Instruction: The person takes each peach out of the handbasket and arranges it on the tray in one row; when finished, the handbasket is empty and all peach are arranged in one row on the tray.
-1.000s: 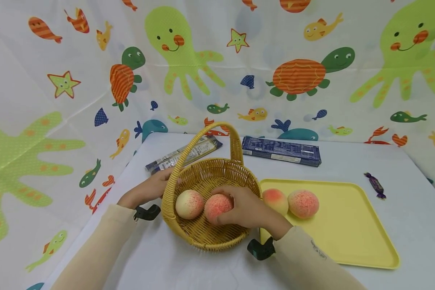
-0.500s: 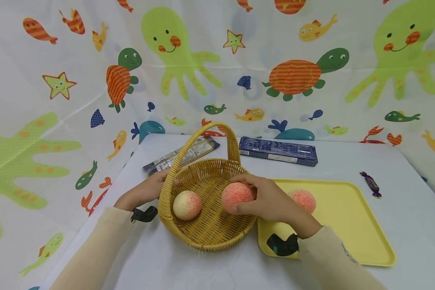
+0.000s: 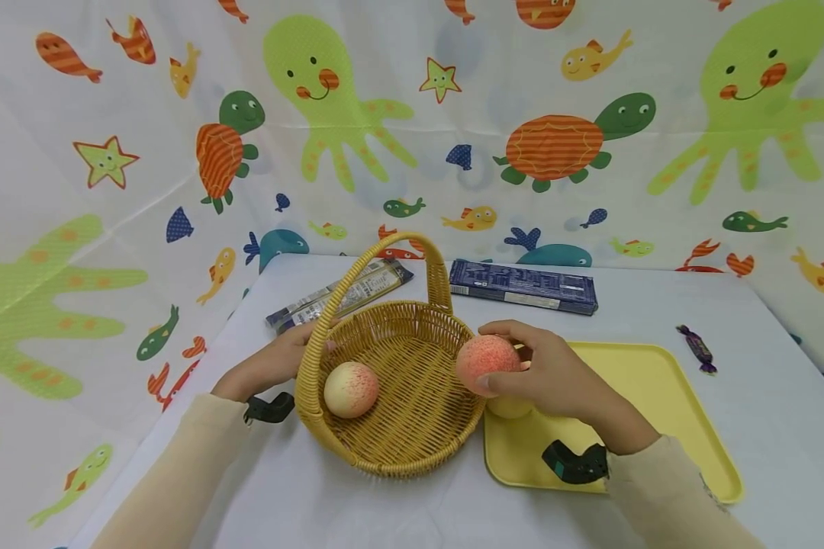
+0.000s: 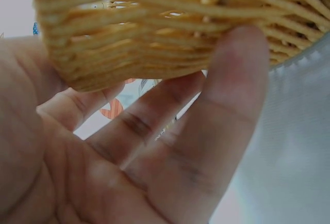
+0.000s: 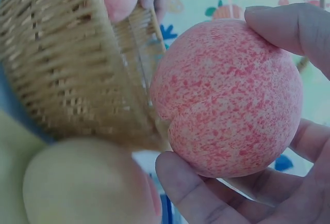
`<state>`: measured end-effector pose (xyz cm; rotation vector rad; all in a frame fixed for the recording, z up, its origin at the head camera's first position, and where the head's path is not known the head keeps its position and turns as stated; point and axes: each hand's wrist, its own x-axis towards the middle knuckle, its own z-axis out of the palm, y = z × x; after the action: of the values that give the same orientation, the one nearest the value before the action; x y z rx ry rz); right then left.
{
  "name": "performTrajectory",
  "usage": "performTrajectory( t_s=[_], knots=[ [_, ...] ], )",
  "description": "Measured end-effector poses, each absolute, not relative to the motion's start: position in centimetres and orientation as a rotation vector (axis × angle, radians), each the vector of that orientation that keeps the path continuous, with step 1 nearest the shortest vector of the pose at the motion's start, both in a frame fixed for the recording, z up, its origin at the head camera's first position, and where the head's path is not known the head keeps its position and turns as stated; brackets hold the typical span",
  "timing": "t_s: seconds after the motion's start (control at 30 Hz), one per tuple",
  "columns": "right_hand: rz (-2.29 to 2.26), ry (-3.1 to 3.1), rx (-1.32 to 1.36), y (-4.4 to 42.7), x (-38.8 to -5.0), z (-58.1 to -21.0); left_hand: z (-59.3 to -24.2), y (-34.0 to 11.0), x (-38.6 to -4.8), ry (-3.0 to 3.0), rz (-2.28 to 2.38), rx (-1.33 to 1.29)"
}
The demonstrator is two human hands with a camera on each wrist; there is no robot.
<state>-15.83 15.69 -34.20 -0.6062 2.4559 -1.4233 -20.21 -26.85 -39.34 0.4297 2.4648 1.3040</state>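
In the head view my right hand (image 3: 552, 370) grips a speckled pink peach (image 3: 487, 364) at the right rim of the wicker basket (image 3: 412, 450). The right wrist view shows that peach (image 5: 232, 100) between thumb and fingers, apart from the basket wall (image 5: 62, 64). A second peach (image 3: 351, 390), cream with a red blush, lies inside the basket at the left. My left hand (image 3: 275, 362) holds the basket's left side, its fingers against the weave (image 4: 139, 43). Below the held peach, a yellowish peach (image 3: 510, 406) sits on the yellow tray (image 3: 659, 427), mostly hidden.
Behind the basket lie silvery flat packets (image 3: 367, 293) and a dark blue box (image 3: 522, 287). A purple wrapped candy (image 3: 696, 349) lies right of the tray. The basket's tall arched handle (image 3: 336, 301) rises beside my left hand. A patterned curtain (image 3: 398, 91) hangs behind the table.
My right hand has lifted the pink peach from inside the basket and carried it right, over the rim towards the tray. My left hand stays on the basket.
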Motion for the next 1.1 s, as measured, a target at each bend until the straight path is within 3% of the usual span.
performTrajectory(
  t_s=[0.33, 1.1],
  knots=[
    [-1.45, 2.483, -0.377, 19.7, -15.4, -33.8, -38.9, -27.1, -20.1, 2.41, 1.328, 0.417],
    [-1.343, 2.667, -0.211, 26.8, -15.1, -35.5, -38.9, -26.9, -20.1, 2.398, 1.319, 0.412]
  ],
)
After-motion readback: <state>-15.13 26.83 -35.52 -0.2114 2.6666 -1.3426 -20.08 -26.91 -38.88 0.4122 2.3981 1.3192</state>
